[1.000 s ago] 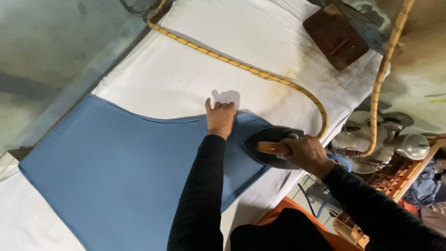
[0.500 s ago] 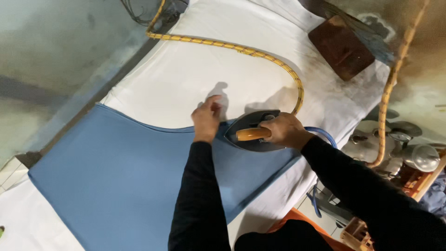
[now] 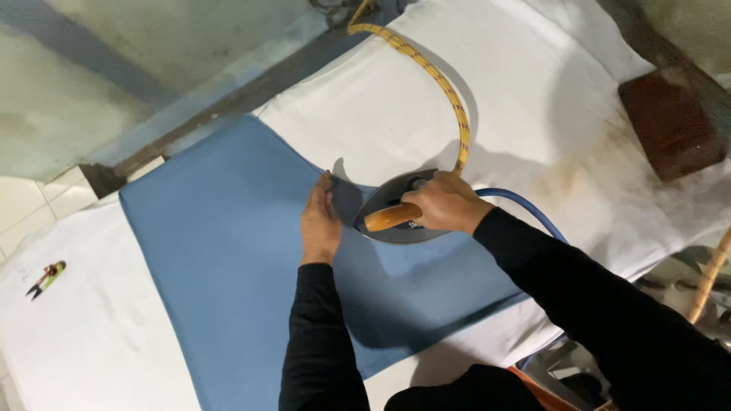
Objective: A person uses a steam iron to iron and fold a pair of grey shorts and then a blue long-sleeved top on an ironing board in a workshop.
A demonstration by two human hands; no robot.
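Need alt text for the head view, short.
A right hand grips an iron by its orange handle on blue cloth, while the left hand lies flat on the cloth beside it. The cloth lies on a white padded table; a yellow braided cord runs to the iron.

packages: none | labels: none | signs: none | screens: none
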